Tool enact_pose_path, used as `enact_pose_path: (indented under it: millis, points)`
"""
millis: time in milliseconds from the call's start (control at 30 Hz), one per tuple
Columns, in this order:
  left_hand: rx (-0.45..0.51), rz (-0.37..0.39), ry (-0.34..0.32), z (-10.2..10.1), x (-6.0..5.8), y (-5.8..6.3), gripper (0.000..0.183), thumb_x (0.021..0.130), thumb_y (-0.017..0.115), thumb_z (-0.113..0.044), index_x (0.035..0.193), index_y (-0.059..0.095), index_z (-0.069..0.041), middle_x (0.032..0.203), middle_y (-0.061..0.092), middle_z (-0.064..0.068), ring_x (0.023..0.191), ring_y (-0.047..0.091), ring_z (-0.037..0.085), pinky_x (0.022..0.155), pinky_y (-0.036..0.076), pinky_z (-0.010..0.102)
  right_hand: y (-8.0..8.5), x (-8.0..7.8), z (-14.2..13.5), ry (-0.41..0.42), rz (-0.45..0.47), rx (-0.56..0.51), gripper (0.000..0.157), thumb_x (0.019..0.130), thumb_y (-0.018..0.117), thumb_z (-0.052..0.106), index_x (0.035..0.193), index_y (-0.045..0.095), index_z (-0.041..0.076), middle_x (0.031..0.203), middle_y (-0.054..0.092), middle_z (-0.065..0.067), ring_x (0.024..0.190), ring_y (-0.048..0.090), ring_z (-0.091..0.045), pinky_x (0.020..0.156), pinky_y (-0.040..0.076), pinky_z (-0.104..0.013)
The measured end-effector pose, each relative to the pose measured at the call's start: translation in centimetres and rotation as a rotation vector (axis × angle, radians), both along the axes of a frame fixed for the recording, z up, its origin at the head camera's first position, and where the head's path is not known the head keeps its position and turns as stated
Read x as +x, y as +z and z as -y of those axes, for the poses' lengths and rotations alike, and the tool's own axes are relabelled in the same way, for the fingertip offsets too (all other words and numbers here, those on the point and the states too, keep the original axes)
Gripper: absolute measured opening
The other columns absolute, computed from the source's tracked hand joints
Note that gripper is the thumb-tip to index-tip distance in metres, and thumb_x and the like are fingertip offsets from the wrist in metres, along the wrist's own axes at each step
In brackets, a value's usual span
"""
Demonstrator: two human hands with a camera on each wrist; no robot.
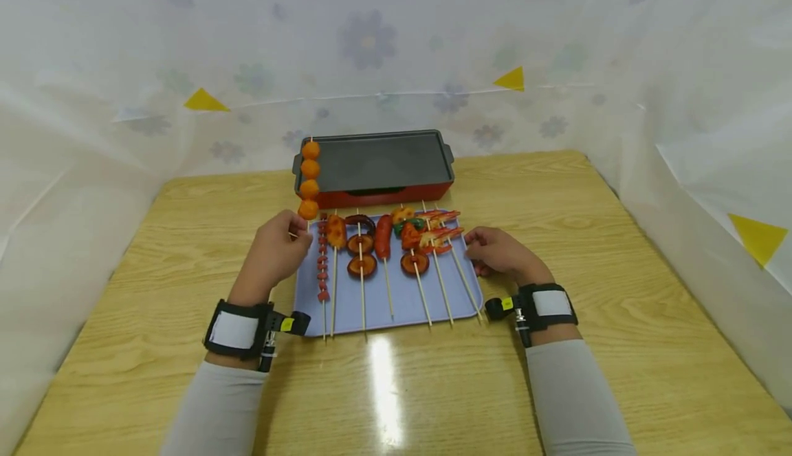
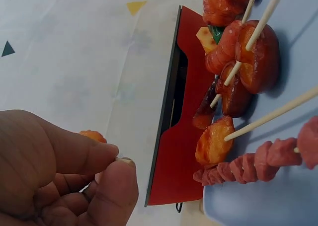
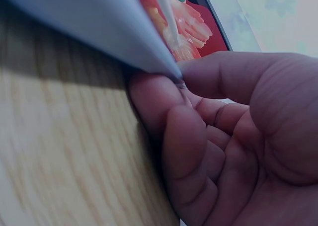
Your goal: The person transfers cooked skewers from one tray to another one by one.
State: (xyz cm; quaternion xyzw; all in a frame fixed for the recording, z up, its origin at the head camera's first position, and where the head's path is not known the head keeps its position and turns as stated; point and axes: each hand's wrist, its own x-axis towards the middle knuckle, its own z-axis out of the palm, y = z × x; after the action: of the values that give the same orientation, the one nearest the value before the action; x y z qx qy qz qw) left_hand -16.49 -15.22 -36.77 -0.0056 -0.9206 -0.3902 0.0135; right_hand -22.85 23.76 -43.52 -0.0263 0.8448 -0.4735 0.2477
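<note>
My left hand [image 1: 278, 250] pinches the lower end of a skewer of several orange balls [image 1: 310, 169], held upright above the tray's left corner. In the left wrist view, the stick end [image 2: 126, 161] shows between thumb and finger, and the hand hides most of the balls. A light blue tray [image 1: 405, 305] carries several other skewers, among them a sausage [image 1: 383, 237], mushroom slices [image 1: 361, 267] and shrimp [image 1: 442, 236]. My right hand [image 1: 504, 255] grips the tray's right edge; in the right wrist view, the thumb lies above the rim [image 3: 161, 67] and a finger below it.
Behind the tray stands a red tabletop grill with a flat dark plate [image 1: 383, 160]. Both rest on a wooden table [image 1: 594, 270]. Pale flower-patterned sheeting [image 1: 371, 50] encloses the back and sides. Several stick ends overhang the tray's front edge.
</note>
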Motion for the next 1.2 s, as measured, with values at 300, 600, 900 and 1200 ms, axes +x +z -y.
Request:
enact_pose_path:
  millis: [300, 600, 900, 1200]
  points:
    - [-0.015, 0.085, 0.032, 0.0, 2.4, -1.1, 0.014, 0.095, 0.056, -0.009, 0.104, 0.054, 0.002, 0.089, 0.057, 0.015, 0.073, 0.054, 0.026, 0.059, 0.045, 0.034, 0.0, -0.1, 0.2, 0.021, -0.010, -0.012, 0.031, 0.097, 0.056, 0.012, 0.125, 0.051, -0.001, 0.080, 0.057, -0.009, 0.064, 0.057, -0.018, 0.059, 0.050, -0.030]
    - [-0.037, 0.128, 0.052, -0.4, 4.3, -1.6, 0.009, 0.094, 0.055, -0.006, 0.100, 0.054, 0.001, 0.085, 0.055, 0.013, 0.070, 0.052, 0.024, 0.057, 0.043, 0.033, 0.2, -0.1, 0.1, 0.028, -0.008, 0.001, 0.033, 0.097, 0.055, 0.013, 0.126, 0.050, -0.001, 0.081, 0.057, -0.010, 0.065, 0.058, -0.020, 0.060, 0.050, -0.031]
    - [-0.092, 0.123, 0.056, -0.7, 4.9, -1.8, 0.007, 0.092, 0.057, -0.005, 0.096, 0.055, 0.001, 0.078, 0.054, 0.011, 0.065, 0.051, 0.023, 0.054, 0.041, 0.032, 0.2, 0.1, 0.0, 0.022, 0.006, 0.004, 0.032, 0.097, 0.054, 0.013, 0.126, 0.050, -0.001, 0.081, 0.056, -0.009, 0.066, 0.058, -0.018, 0.060, 0.051, -0.030]
    - [-0.117, 0.157, 0.075, -1.0, 5.5, -2.4, 0.005, 0.090, 0.059, -0.004, 0.091, 0.056, 0.000, 0.075, 0.053, 0.010, 0.065, 0.050, 0.023, 0.053, 0.040, 0.031, -0.1, 0.0, 0.0, 0.015, -0.004, -0.020, 0.031, 0.098, 0.054, 0.012, 0.125, 0.049, -0.001, 0.082, 0.056, -0.010, 0.065, 0.057, -0.019, 0.059, 0.050, -0.030]
